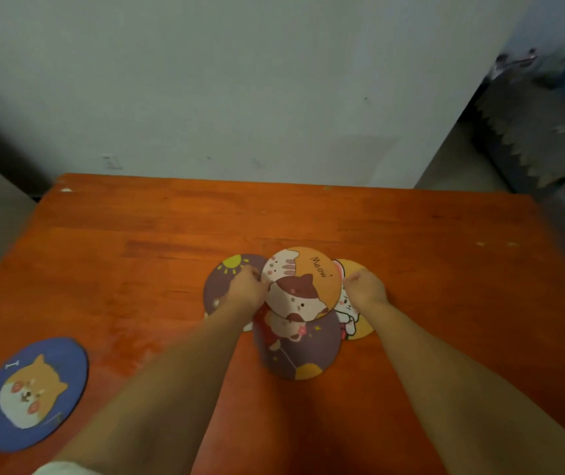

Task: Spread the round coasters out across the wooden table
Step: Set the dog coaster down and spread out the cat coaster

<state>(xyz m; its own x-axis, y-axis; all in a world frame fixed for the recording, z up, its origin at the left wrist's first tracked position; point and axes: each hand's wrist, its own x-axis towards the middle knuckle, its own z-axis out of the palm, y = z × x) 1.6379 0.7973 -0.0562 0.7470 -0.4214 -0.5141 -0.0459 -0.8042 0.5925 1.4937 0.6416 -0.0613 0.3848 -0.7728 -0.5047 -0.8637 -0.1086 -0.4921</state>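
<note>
Risk: Meow cat coaster [303,282], pinched at its edges by left hand [248,286] and, it seems, right hand [365,287], sits atop three overlapping coasters mid-worktop [445,269]; dragging it could shift those; blue dog coaster [33,394] lies apart

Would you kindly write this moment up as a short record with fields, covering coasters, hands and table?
surface: wooden table
set apart: blue dog coaster, near left
overlapping cluster: Meow cat coaster on top; sun coaster; purple coaster; yellow rabbit coaster
left hand: at Meow coaster's left edge
right hand: fisted over rabbit coaster
</note>
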